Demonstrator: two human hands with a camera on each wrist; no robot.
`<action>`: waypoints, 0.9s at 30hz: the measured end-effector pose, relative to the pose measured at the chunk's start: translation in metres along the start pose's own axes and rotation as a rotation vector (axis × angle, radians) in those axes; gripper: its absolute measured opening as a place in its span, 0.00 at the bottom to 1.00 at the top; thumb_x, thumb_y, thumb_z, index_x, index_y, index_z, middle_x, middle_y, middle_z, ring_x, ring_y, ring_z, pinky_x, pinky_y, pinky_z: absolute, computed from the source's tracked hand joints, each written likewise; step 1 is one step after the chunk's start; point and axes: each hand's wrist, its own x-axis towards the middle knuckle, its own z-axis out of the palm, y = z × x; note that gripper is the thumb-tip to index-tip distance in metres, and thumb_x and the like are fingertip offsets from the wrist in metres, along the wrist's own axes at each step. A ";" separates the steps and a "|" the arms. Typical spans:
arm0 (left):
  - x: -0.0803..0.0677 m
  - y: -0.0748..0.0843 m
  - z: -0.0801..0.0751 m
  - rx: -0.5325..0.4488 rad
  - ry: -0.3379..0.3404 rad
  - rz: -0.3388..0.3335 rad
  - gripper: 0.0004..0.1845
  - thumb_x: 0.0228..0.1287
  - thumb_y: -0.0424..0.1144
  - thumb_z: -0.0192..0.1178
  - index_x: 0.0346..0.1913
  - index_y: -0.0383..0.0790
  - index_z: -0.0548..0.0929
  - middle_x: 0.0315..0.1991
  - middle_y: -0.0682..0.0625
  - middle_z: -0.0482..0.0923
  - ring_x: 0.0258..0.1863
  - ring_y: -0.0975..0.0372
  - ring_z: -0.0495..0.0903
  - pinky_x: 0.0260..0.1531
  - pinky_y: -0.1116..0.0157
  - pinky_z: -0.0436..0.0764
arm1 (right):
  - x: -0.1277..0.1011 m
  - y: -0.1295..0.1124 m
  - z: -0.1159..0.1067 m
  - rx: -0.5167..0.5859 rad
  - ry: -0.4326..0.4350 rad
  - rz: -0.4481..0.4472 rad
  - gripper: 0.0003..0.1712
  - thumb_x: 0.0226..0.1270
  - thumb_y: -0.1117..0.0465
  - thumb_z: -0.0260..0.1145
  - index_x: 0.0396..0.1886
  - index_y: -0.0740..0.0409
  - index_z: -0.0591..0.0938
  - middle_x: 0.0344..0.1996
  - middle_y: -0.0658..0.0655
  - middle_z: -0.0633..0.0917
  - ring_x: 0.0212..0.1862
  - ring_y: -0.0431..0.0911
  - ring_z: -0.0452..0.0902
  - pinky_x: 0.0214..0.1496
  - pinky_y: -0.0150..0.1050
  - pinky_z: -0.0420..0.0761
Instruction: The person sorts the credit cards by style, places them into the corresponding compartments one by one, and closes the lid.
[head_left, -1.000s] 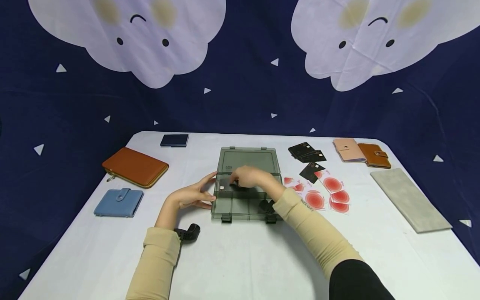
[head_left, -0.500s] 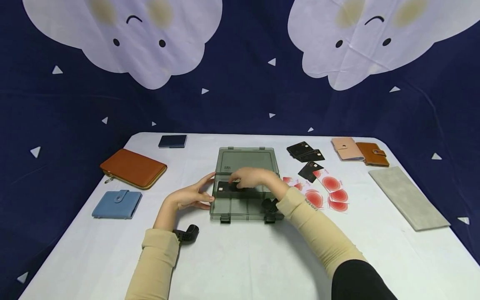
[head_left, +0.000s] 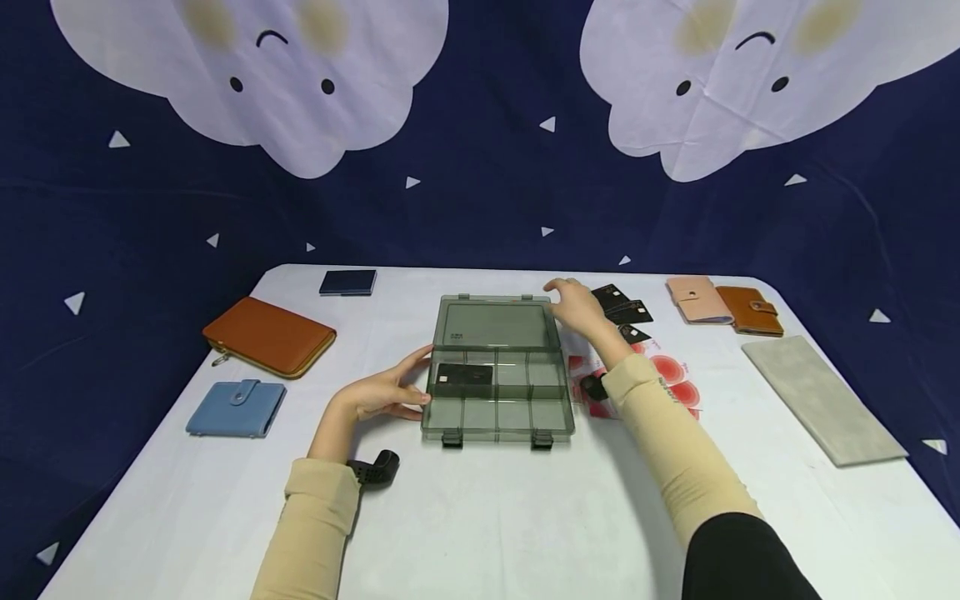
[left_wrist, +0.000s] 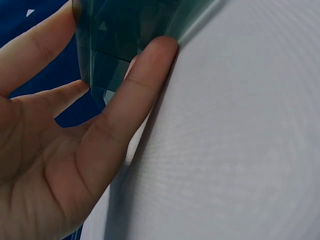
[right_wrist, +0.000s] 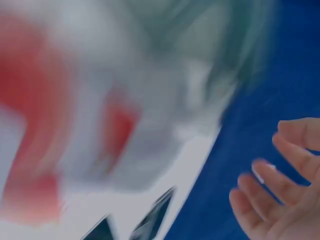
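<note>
A green see-through compartment box (head_left: 497, 417) lies with its lid raised at the middle of the table. One black card (head_left: 465, 380) lies flat in its upper left compartments. Against the box's left side rests my left hand (head_left: 382, 392), fingers spread and fairly straight, thumb at the edge; the left wrist view shows this hand (left_wrist: 75, 145) touching the clear wall. My right hand (head_left: 579, 310) hovers between the lid's right edge and the black cards (head_left: 630, 312), holding nothing. Loosely spread fingers of that hand (right_wrist: 285, 195) show in the right wrist view, where the cards are blurred.
Red-and-white cards (head_left: 667, 368) lie right of the box, partly under my right arm. A pink wallet (head_left: 697, 300), brown wallet (head_left: 750, 310) and grey pouch (head_left: 825, 400) lie further right. Leftward are an orange-brown purse (head_left: 270, 335), blue wallet (head_left: 236, 408) and dark card holder (head_left: 348, 282).
My right hand has let go of the black card in the box and moved right and back toward the other black cards. My left hand stays at the box's side.
</note>
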 end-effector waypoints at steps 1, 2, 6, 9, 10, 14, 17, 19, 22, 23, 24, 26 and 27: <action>0.000 0.000 0.000 0.000 0.000 0.001 0.49 0.61 0.26 0.57 0.73 0.54 0.36 0.73 0.45 0.29 0.37 0.61 0.77 0.48 0.51 0.78 | 0.002 0.008 0.001 -0.046 -0.007 0.040 0.26 0.61 0.65 0.54 0.61 0.62 0.69 0.61 0.70 0.67 0.57 0.65 0.66 0.54 0.58 0.71; 0.000 0.000 0.000 0.000 0.001 0.001 0.49 0.61 0.26 0.57 0.73 0.54 0.36 0.73 0.45 0.29 0.37 0.61 0.77 0.48 0.51 0.78 | 0.004 0.016 0.001 -0.082 -0.022 0.076 0.28 0.60 0.65 0.53 0.63 0.62 0.67 0.63 0.70 0.64 0.59 0.67 0.63 0.55 0.60 0.69; 0.000 0.000 0.001 0.001 -0.001 0.002 0.49 0.61 0.26 0.57 0.73 0.53 0.35 0.73 0.44 0.28 0.36 0.62 0.76 0.48 0.51 0.78 | 0.008 0.039 0.002 -0.152 -0.125 0.165 0.36 0.61 0.62 0.54 0.69 0.61 0.58 0.68 0.72 0.51 0.66 0.69 0.48 0.63 0.64 0.56; 0.000 -0.001 0.001 -0.002 -0.002 0.008 0.49 0.61 0.26 0.56 0.73 0.52 0.35 0.73 0.44 0.29 0.36 0.62 0.76 0.48 0.51 0.78 | 0.008 0.049 0.002 -0.202 -0.204 0.197 0.39 0.64 0.57 0.56 0.71 0.59 0.53 0.69 0.71 0.46 0.68 0.69 0.41 0.64 0.67 0.49; 0.000 -0.001 0.001 -0.003 -0.004 0.013 0.49 0.61 0.26 0.56 0.73 0.52 0.35 0.73 0.43 0.29 0.36 0.62 0.76 0.48 0.51 0.78 | 0.008 0.050 0.002 -0.222 -0.225 0.201 0.39 0.65 0.55 0.56 0.72 0.59 0.52 0.69 0.71 0.46 0.68 0.69 0.40 0.64 0.68 0.48; 0.000 -0.001 0.001 0.000 -0.005 0.018 0.49 0.61 0.26 0.56 0.73 0.52 0.35 0.73 0.43 0.29 0.36 0.63 0.76 0.49 0.51 0.78 | 0.008 0.054 0.002 -0.281 -0.279 0.228 0.40 0.69 0.47 0.51 0.73 0.58 0.47 0.70 0.70 0.44 0.68 0.70 0.36 0.64 0.70 0.44; 0.000 -0.001 0.001 0.007 -0.007 0.015 0.49 0.61 0.26 0.56 0.73 0.52 0.35 0.73 0.43 0.28 0.36 0.63 0.76 0.48 0.51 0.78 | 0.008 0.058 0.002 -0.271 -0.318 0.267 0.41 0.71 0.44 0.46 0.73 0.58 0.44 0.70 0.71 0.40 0.67 0.72 0.34 0.63 0.71 0.40; -0.001 -0.001 0.001 0.005 -0.008 0.013 0.49 0.61 0.26 0.56 0.73 0.52 0.35 0.73 0.43 0.28 0.36 0.63 0.76 0.49 0.51 0.78 | 0.008 0.063 0.003 -0.257 -0.341 0.279 0.41 0.71 0.43 0.45 0.73 0.57 0.44 0.70 0.72 0.39 0.67 0.74 0.33 0.63 0.72 0.40; -0.001 -0.001 0.002 0.005 -0.010 0.013 0.49 0.61 0.26 0.56 0.73 0.52 0.35 0.73 0.42 0.28 0.36 0.63 0.76 0.49 0.51 0.78 | 0.007 0.066 0.002 -0.246 -0.380 0.271 0.41 0.70 0.42 0.46 0.74 0.54 0.45 0.70 0.71 0.40 0.67 0.73 0.34 0.62 0.73 0.40; -0.001 -0.001 0.002 0.004 -0.011 0.013 0.49 0.61 0.26 0.56 0.73 0.52 0.35 0.73 0.42 0.27 0.36 0.63 0.76 0.49 0.51 0.78 | 0.007 0.066 0.002 -0.241 -0.386 0.259 0.40 0.70 0.42 0.47 0.74 0.53 0.46 0.70 0.70 0.41 0.67 0.72 0.34 0.62 0.73 0.41; -0.001 -0.001 0.002 0.002 -0.008 0.011 0.49 0.61 0.26 0.56 0.73 0.52 0.35 0.73 0.43 0.28 0.36 0.63 0.76 0.49 0.51 0.78 | 0.007 0.066 0.001 -0.240 -0.387 0.240 0.40 0.69 0.42 0.48 0.73 0.53 0.48 0.70 0.70 0.43 0.67 0.72 0.36 0.62 0.73 0.43; 0.000 -0.001 0.002 0.005 -0.004 0.011 0.49 0.61 0.26 0.57 0.73 0.52 0.35 0.73 0.43 0.28 0.36 0.62 0.76 0.49 0.51 0.78 | 0.009 0.071 0.003 -0.240 -0.376 0.185 0.39 0.67 0.39 0.50 0.72 0.49 0.54 0.70 0.68 0.49 0.67 0.71 0.43 0.59 0.75 0.48; 0.000 -0.001 0.001 0.007 -0.003 0.011 0.49 0.61 0.26 0.57 0.73 0.52 0.35 0.73 0.43 0.28 0.37 0.62 0.76 0.48 0.51 0.78 | 0.008 0.071 0.002 -0.236 -0.372 0.163 0.38 0.66 0.39 0.52 0.71 0.48 0.57 0.69 0.68 0.51 0.66 0.70 0.46 0.58 0.75 0.51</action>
